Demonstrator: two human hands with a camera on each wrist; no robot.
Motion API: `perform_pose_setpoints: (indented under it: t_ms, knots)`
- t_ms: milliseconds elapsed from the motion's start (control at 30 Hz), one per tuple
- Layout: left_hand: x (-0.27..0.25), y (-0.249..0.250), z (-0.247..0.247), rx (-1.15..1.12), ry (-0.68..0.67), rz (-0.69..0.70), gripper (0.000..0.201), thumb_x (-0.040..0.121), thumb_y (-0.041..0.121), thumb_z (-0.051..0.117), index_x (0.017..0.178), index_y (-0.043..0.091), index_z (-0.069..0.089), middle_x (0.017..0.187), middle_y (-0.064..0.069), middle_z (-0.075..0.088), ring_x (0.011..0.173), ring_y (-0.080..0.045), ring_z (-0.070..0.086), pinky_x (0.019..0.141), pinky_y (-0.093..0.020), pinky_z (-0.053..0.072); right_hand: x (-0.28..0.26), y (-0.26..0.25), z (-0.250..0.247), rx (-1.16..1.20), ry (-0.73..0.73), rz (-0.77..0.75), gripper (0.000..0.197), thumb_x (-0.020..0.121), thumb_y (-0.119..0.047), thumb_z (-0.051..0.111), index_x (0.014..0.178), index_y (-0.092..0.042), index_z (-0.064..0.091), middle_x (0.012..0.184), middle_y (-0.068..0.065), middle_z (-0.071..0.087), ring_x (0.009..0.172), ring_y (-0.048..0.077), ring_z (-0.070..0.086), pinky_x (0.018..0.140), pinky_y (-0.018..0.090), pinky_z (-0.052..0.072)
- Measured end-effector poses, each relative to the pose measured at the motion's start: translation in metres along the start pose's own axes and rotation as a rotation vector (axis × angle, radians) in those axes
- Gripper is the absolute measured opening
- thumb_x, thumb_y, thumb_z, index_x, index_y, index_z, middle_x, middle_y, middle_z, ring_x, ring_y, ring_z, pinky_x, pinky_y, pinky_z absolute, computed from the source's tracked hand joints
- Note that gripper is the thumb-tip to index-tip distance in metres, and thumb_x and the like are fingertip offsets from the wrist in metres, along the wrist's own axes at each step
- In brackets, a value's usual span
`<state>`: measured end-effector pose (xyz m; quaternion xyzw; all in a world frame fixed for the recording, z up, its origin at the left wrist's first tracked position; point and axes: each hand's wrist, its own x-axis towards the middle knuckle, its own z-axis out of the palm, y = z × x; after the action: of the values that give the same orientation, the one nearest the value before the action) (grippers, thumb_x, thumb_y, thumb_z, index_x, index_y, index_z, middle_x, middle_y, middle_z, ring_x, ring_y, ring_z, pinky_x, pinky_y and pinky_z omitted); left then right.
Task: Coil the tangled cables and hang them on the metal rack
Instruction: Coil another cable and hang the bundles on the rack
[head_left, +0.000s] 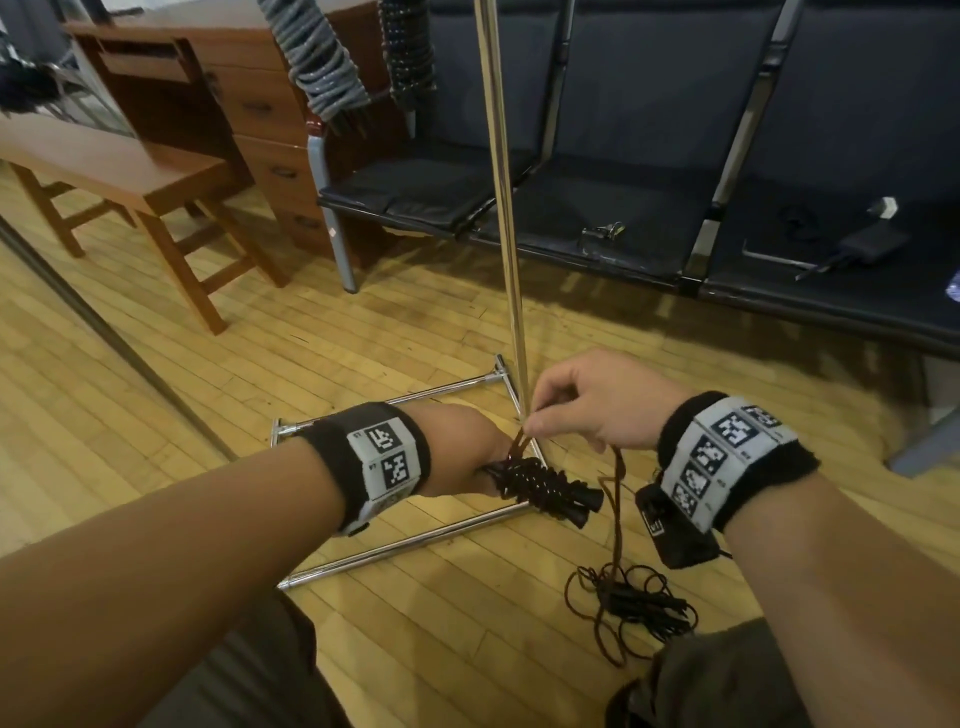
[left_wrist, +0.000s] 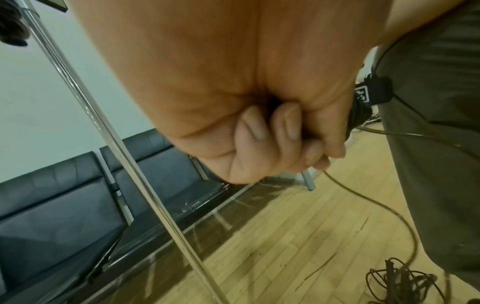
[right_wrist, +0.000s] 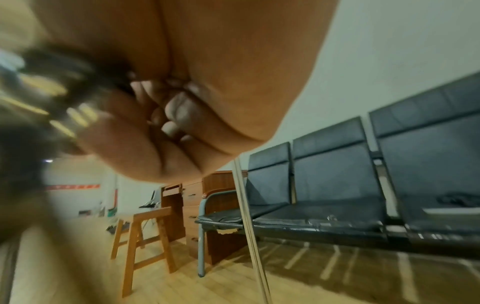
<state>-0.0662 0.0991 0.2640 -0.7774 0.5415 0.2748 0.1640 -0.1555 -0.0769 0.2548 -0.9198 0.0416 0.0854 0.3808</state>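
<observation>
Left hand (head_left: 457, 447): grip closed round the dark, tightly wound cable bundle (head_left: 540, 486). Right hand (head_left: 597, 402): grip pinching the thin dark loose cable strand (head_left: 618, 499); advisable to keep it taut, laying each wrap snugly beside the last.

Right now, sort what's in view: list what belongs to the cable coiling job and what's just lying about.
Job:
left hand gripping the coiled bundle
right hand pinching the loose cable
tangled cable on the floor
metal rack
hung coils

Lying about:
wooden stool
keys
adapter on the seats

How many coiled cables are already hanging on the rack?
2, at the top of the head view: a grey coiled cable left of the rack pole, and a black coiled cable beside it. Others may hang out of frame.
</observation>
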Motion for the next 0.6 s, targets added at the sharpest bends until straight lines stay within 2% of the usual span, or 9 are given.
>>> perform_pose_setpoints:
  t_ms: [67, 133, 200, 267, 300, 367, 467, 533, 600]
  knots:
    - [-0.009, -0.003, -0.006, -0.084, 0.016, 0.056, 0.022, 0.109, 0.038, 0.056, 0.123, 0.024, 0.066, 0.103, 0.009, 0.067, 0.093, -0.011, 0.061, 0.082, -0.026, 0.045, 0.001, 0.009, -0.007, 0.223, 0.043, -0.006, 0.012, 0.091, -0.037, 0.073, 0.091, -0.025, 0.074, 0.071, -0.004, 0.068, 0.053, 0.008, 0.056, 0.057, 0.025, 0.054]
    - [-0.017, -0.007, -0.013, -0.239, 0.094, 0.099, 0.014, 0.106, 0.038, 0.061, 0.115, 0.029, 0.068, 0.101, 0.010, 0.070, 0.092, -0.009, 0.065, 0.085, -0.028, 0.051, 0.003, 0.014, -0.009, 0.505, 0.052, -0.016, 0.016, 0.089, -0.032, 0.075, 0.094, -0.017, 0.075, 0.073, 0.004, 0.065, 0.056, 0.016, 0.057, 0.054, 0.030, 0.052]
    - [-0.022, -0.013, -0.023, -0.403, 0.200, 0.095, 0.009, 0.102, 0.040, 0.066, 0.107, 0.033, 0.068, 0.093, 0.011, 0.072, 0.085, -0.003, 0.066, 0.078, -0.024, 0.052, 0.005, 0.014, -0.007, 0.724, 0.048, 0.000, 0.016, 0.091, -0.030, 0.070, 0.092, -0.015, 0.074, 0.079, 0.010, 0.065, 0.058, 0.021, 0.060, 0.051, 0.030, 0.051]
    - [-0.028, -0.021, -0.033, -0.587, 0.292, 0.084, 0.007, 0.100, 0.040, 0.068, 0.098, 0.034, 0.067, 0.079, 0.015, 0.070, 0.068, 0.000, 0.063, 0.064, -0.018, 0.050, 0.008, 0.012, 0.001, 0.804, 0.083, 0.044, 0.022, 0.101, -0.019, 0.059, 0.083, -0.018, 0.073, 0.071, 0.006, 0.059, 0.053, 0.015, 0.054, 0.049, 0.029, 0.045]
    - [-0.030, -0.025, -0.037, -0.685, 0.310, 0.082, 0.010, 0.100, 0.038, 0.068, 0.093, 0.032, 0.067, 0.071, 0.013, 0.067, 0.061, -0.003, 0.060, 0.059, -0.019, 0.050, 0.010, 0.010, 0.006, 0.778, 0.112, 0.094, 0.028, 0.102, -0.018, 0.056, 0.080, -0.020, 0.072, 0.066, 0.001, 0.053, 0.050, 0.012, 0.048, 0.049, 0.029, 0.042]
    - [-0.033, -0.033, -0.041, -0.824, 0.310, 0.043, 0.017, 0.101, 0.030, 0.069, 0.085, 0.024, 0.067, 0.064, 0.008, 0.061, 0.056, -0.011, 0.055, 0.054, -0.023, 0.049, 0.014, 0.004, 0.016, 0.648, 0.123, 0.164, 0.029, 0.105, -0.030, 0.054, 0.087, -0.018, 0.073, 0.061, -0.006, 0.048, 0.047, 0.009, 0.042, 0.046, 0.028, 0.039]
    - [-0.030, -0.039, -0.038, -0.813, 0.290, -0.112, 0.019, 0.098, 0.017, 0.069, 0.081, 0.014, 0.065, 0.058, 0.004, 0.061, 0.046, -0.012, 0.053, 0.046, -0.024, 0.047, 0.019, -0.002, 0.032, 0.495, 0.026, 0.191, 0.039, 0.107, -0.042, 0.047, 0.100, -0.010, 0.068, 0.060, -0.007, 0.044, 0.047, 0.010, 0.036, 0.044, 0.029, 0.031]
    - [-0.025, -0.041, -0.034, -0.791, 0.263, -0.203, 0.014, 0.097, 0.013, 0.069, 0.084, 0.012, 0.065, 0.057, 0.004, 0.063, 0.043, -0.011, 0.052, 0.043, -0.024, 0.046, 0.019, -0.004, 0.039, 0.365, 0.004, 0.187, 0.041, 0.108, -0.043, 0.045, 0.097, -0.012, 0.068, 0.061, -0.006, 0.044, 0.047, 0.009, 0.035, 0.043, 0.029, 0.029]
    - [-0.020, -0.042, -0.030, -0.781, 0.264, -0.285, 0.006, 0.096, 0.012, 0.068, 0.091, 0.008, 0.067, 0.065, -0.001, 0.066, 0.046, -0.013, 0.053, 0.043, -0.024, 0.046, 0.017, -0.006, 0.040, 0.234, 0.003, 0.164, 0.039, 0.108, -0.043, 0.044, 0.094, -0.017, 0.069, 0.063, -0.007, 0.046, 0.047, 0.007, 0.037, 0.044, 0.027, 0.032]
